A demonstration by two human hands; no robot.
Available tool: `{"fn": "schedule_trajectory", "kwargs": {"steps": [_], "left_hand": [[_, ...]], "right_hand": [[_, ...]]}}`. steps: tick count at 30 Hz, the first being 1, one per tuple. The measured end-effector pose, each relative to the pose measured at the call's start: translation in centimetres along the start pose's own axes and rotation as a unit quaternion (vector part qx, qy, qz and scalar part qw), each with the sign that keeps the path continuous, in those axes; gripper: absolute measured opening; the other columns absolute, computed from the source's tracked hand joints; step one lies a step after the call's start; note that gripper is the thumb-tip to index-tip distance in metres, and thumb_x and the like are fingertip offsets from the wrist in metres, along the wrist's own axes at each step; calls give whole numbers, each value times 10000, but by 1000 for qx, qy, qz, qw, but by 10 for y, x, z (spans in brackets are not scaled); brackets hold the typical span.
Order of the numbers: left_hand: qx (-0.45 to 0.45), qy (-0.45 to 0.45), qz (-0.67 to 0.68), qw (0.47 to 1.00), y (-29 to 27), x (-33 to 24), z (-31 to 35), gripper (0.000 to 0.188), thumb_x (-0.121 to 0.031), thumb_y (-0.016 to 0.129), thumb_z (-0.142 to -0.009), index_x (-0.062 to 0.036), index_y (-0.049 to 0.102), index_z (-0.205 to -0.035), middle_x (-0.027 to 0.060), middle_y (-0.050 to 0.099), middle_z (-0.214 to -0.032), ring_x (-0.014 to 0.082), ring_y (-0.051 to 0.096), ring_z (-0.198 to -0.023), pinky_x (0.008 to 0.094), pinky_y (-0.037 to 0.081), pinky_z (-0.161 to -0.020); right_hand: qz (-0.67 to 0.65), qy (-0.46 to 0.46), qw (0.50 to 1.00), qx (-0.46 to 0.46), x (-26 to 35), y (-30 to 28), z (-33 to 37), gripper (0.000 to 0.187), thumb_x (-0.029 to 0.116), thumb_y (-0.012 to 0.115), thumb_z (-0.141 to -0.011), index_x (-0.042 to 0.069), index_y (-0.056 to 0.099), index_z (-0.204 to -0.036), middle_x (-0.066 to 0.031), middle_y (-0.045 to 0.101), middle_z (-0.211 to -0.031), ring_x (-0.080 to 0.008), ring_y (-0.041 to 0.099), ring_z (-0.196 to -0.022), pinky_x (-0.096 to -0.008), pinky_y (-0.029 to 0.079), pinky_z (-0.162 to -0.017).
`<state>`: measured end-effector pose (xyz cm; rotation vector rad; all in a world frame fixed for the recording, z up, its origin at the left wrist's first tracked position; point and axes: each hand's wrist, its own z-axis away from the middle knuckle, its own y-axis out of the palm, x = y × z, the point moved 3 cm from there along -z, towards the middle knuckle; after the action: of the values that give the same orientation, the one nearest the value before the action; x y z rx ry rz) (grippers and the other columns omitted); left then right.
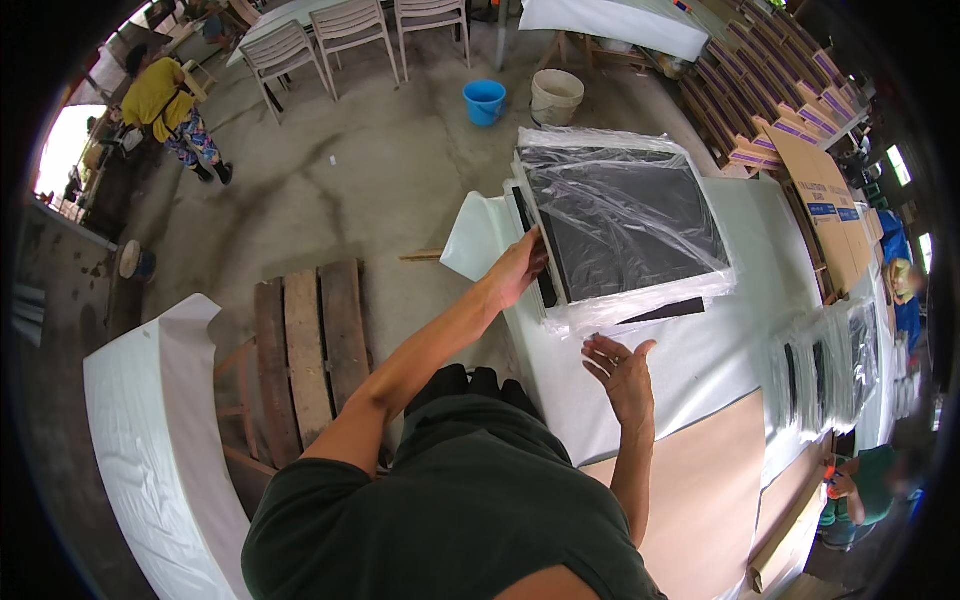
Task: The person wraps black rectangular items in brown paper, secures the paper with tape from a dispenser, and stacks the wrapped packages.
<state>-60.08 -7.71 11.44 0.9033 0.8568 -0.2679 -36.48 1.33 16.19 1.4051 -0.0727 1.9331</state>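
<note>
A flat black board wrapped in clear plastic [625, 220] lies on top of a short stack on the white-covered table. The dark edge of another black board [665, 312] shows beneath it. My left hand [518, 268] grips the stack's left side at the wrapped board's edge, its fingertips partly hidden there. In front of the near edge, beside loose crumpled plastic, my right hand [624, 380] is open. Its fingers are spread, and I see nothing held in it.
Brown cardboard [690, 480] covers the table's near part. More wrapped boards [825, 365] stand stacked at right. A wooden plank bench [315, 350] is on my left. Blue [485, 102] and white [556, 97] buckets stand beyond. One person [165, 100] is far left, another [870, 485] lower right.
</note>
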Motion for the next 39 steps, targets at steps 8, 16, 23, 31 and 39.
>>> {"fn": "schedule_trajectory", "kwargs": {"steps": [8,16,23,31,39], "left_hand": [[102,-24,195,975,50,-15,24,495,-482,474,-935,-117,458,-1270,-7,499,-1224,245,482,-1133,454,363,-1053],[180,-79,171,966,50,51,63,629,-540,425,-937,-185,300,-1441,-47,359,-1437,214,399,-1262,438,299,-1071],[147,-172,11,974,-90,96,74,682,-583,346,-943,-150,270,-1465,16,244,-1525,240,198,-1403,441,229,-1108],[159,-162,-3,974,-70,59,23,784,-625,339,-923,-44,267,-1445,110,316,-1481,269,267,-1373,456,269,-1098],[141,-247,-80,955,-33,80,52,962,-717,372,-854,-7,146,-1463,173,209,-1509,298,284,-1361,447,301,-1076]], "right_hand": [[-206,-132,969,-29,47,-4,-60,988,775,383,-792,-8,311,-1390,-101,376,-1431,-280,387,-1279,-394,284,-1095],[-154,-55,984,-70,48,-29,-43,601,400,602,-849,8,471,-1285,-151,580,-1193,-284,597,-1027,-383,494,-890],[56,-9,966,-253,24,-32,40,771,580,524,-852,13,406,-1361,-141,482,-1331,-284,475,-1205,-381,366,-1027],[101,-24,919,-381,-22,-95,105,831,640,472,-843,20,370,-1387,-139,427,-1378,-280,417,-1253,-381,316,-1057],[103,-46,887,-448,-33,-131,106,892,699,419,-834,27,334,-1413,-137,373,-1424,-275,358,-1301,-380,266,-1087]]}}
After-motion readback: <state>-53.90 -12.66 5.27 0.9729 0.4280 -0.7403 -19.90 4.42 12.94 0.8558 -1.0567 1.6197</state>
